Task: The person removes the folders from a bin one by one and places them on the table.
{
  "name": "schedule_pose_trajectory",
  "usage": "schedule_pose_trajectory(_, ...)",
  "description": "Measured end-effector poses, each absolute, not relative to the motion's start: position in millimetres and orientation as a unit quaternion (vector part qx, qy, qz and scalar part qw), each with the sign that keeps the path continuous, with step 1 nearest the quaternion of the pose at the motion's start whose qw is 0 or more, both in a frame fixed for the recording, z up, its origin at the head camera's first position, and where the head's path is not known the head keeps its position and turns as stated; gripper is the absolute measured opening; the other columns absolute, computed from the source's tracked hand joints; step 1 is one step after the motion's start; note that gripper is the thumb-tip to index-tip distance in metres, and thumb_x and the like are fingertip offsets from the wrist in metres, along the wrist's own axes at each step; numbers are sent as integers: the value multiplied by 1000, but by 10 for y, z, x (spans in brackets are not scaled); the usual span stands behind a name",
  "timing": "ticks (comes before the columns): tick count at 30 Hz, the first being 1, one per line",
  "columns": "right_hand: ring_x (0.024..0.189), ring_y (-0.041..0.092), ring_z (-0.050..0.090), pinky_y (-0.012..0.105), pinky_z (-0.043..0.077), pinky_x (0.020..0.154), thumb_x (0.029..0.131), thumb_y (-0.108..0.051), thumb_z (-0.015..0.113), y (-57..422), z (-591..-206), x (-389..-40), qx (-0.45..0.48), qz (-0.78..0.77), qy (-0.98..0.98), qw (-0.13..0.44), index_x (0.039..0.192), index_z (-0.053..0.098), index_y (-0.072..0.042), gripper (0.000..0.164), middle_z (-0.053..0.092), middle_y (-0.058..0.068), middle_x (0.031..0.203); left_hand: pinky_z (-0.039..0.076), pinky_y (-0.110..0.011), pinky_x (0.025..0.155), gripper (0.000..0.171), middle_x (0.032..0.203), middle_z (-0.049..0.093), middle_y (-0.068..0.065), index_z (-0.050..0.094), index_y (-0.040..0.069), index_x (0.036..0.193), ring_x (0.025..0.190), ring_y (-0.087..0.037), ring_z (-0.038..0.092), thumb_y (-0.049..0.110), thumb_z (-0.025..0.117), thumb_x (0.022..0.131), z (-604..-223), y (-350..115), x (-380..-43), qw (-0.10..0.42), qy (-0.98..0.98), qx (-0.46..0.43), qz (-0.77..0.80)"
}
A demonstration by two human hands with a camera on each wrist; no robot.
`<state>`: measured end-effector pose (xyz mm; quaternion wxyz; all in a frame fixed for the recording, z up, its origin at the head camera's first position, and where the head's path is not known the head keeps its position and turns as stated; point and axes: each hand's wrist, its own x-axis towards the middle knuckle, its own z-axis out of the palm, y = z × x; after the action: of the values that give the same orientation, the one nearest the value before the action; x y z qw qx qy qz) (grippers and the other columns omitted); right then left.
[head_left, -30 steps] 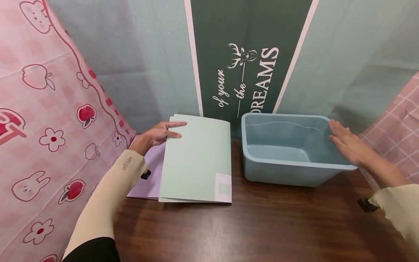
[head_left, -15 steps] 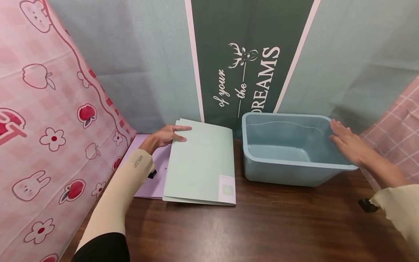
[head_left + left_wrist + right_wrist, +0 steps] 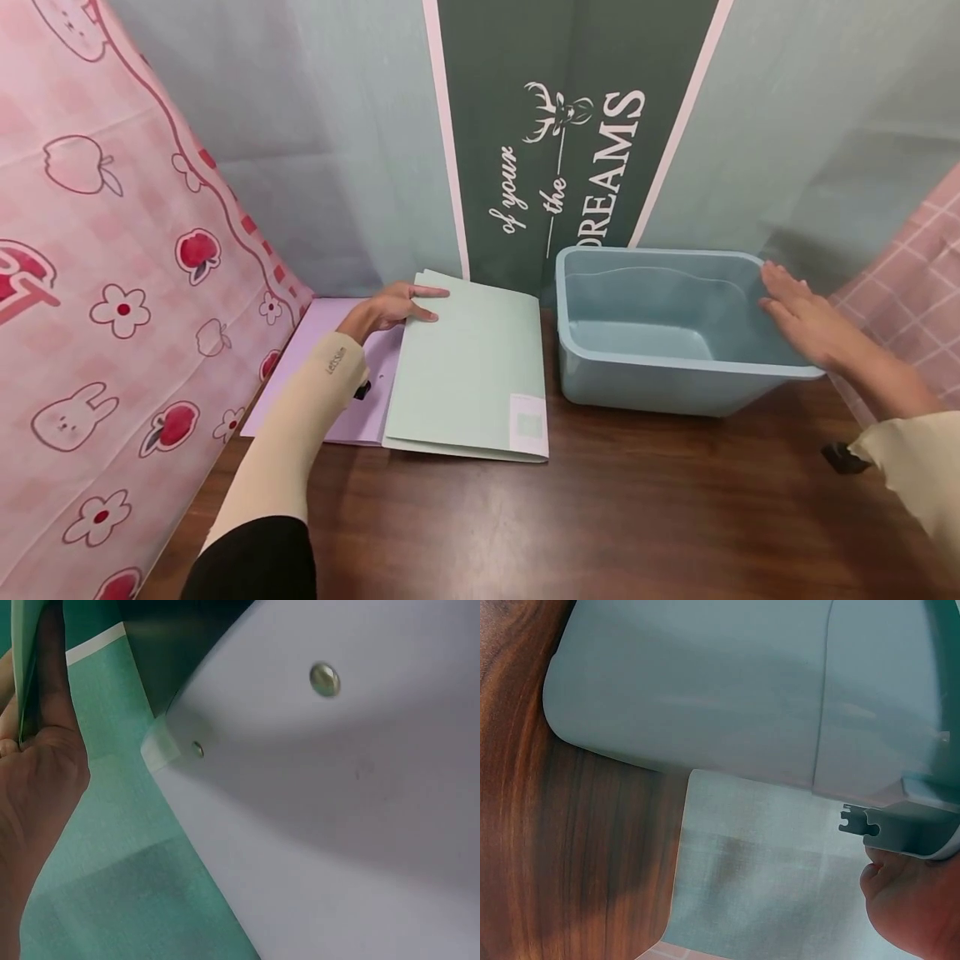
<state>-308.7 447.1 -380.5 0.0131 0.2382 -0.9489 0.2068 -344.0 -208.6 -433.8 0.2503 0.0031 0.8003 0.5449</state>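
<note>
My left hand [image 3: 393, 307] pinches the left edge of a pale green folder [image 3: 472, 367], thumb on its front and other fingers behind. The folder stands slightly tilted, with a white label [image 3: 528, 423] at its lower right corner. Beside it, partly behind my left arm, lies a lilac folder [image 3: 322, 317]; in the left wrist view two metal studs show on its pale surface [image 3: 322, 817]. My right hand [image 3: 802, 317] rests with straight fingers on the right rim of a blue-grey plastic bin [image 3: 637, 387]. The right wrist view shows the bin's outer side from close by.
The brown wooden table [image 3: 480, 517] stretches in front of folder and bin. Behind them hangs a grey-green cloth [image 3: 345, 125] with printed lettering. A pink patterned cloth [image 3: 120, 225] closes the left side, and a pink checked one [image 3: 922, 300] the right.
My left hand has shifted right with the green folder, closer to the bin, exposing more of the lilac folder. The right hand stays on the rim; the view has tilted slightly.
</note>
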Motion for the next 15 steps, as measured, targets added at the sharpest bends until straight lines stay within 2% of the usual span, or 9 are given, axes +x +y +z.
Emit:
schedule_pose_trajectory(2,161,46,-3,32,-13,129,115,-18,26,4469,-3802,-3094,238,208,-949,14,161,7,16,60,3,37,168,47,-19,71,63,174,29,-8,64,20,149,104,-8,51,4,82,92,-4346,-2072,-3455,248,809,8,533)
schedule_pose_trajectory(4,161,46,-3,31,-13,128,115,-18,26,4470,-3799,-3100,240,209,-948,18,161,8,17,60,4,37,168,42,-18,70,62,175,24,-7,64,20,149,104,-5,44,4,82,92,-4355,-2064,-3466,247,814,10,525)
schedule_pose_trajectory(6,161,45,-4,29,-13,128,115,-17,26,4474,-3796,-3102,241,210,-947,21,161,8,16,59,3,37,169,37,-20,67,62,175,23,-7,64,20,149,98,-8,41,3,82,92,-4368,-2057,-3474,246,815,9,525)
schedule_pose_trajectory(9,161,44,-4,29,-13,128,115,-17,26,4474,-3793,-3099,241,211,-947,23,161,8,16,59,3,36,169,43,-21,80,64,174,26,-7,63,18,150,109,-8,43,1,81,91,-4396,-2044,-3477,246,811,4,531)
schedule_pose_trajectory(11,161,44,-4,28,-14,127,115,-17,26,4470,-3794,-3093,242,212,-947,23,161,8,16,59,3,36,169,47,-26,90,65,174,26,-9,61,16,151,122,-16,47,-1,80,91,-4419,-2032,-3472,244,807,3,538)
schedule_pose_trajectory(13,161,44,-3,25,-14,127,115,-16,26,4463,-3800,-3087,243,212,-946,24,161,8,16,59,4,36,169,45,-28,104,67,175,25,-10,58,14,154,148,-15,33,-1,80,92,-4442,-2021,-3462,243,807,2,538)
schedule_pose_trajectory(14,161,44,-3,23,-14,126,115,-16,26,4461,-3805,-3085,244,212,-946,25,161,9,16,59,4,36,169,46,-28,105,68,175,25,-10,57,14,154,151,-17,31,-1,79,92,-4452,-2014,-3455,240,809,1,537)
schedule_pose_trajectory(15,161,44,-3,22,-14,125,115,-16,27,4458,-3810,-3082,245,211,-946,26,161,9,16,59,5,36,169,49,-26,99,68,175,24,-12,56,14,155,143,-16,44,0,79,92,-4474,-2015,-3455,237,812,2,533)
